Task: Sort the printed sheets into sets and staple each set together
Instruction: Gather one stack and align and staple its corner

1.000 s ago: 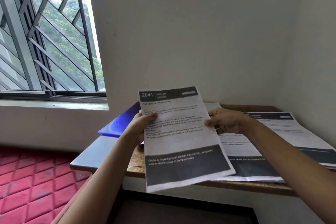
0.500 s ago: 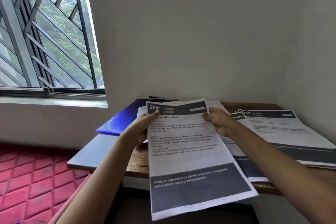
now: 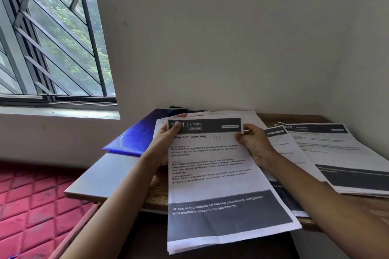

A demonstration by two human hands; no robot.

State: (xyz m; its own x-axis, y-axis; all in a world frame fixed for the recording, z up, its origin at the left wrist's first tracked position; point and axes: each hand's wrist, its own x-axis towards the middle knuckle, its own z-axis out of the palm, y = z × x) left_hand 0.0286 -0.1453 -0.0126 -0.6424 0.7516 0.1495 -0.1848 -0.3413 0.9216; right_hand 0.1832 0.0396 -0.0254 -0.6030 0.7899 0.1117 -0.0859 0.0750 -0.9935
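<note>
- The left hand (image 3: 162, 147) pinches the top left corner of the printed sheet (image 3: 212, 174). Its thumb is pressed over the number in the dark header band, and the other fingers are out of sight behind the paper.
- The right hand (image 3: 255, 149) grips the same sheet at its upper right edge, thumb on the front and fingers curled behind.
- Between the two grips the header reads "KITCHEN", with "Refrigerator Restocking" beneath it.
- Below the grips the sheet slopes down toward the person, and its lower dark band hangs past the front edge of the wooden table (image 3: 160, 195).
- I cannot tell whether a single page or several are held.
- Just beyond the right hand's knuckles another page (image 3: 288, 149) lies flat on the table, partly hidden by that hand and its forearm.
- Further out from the right grip, a stack of pages (image 3: 345, 153) lies on the table beside the wall.
- Out beyond the left grip a blue folder (image 3: 134, 139) rests tilted, its near end on a grey board (image 3: 109, 176) that juts past the table.
- Just above the left thumb, against the wall, sits a small dark object (image 3: 177, 107), too small to identify.
- Well above the left grip and further out is a barred window (image 3: 52, 38).
</note>
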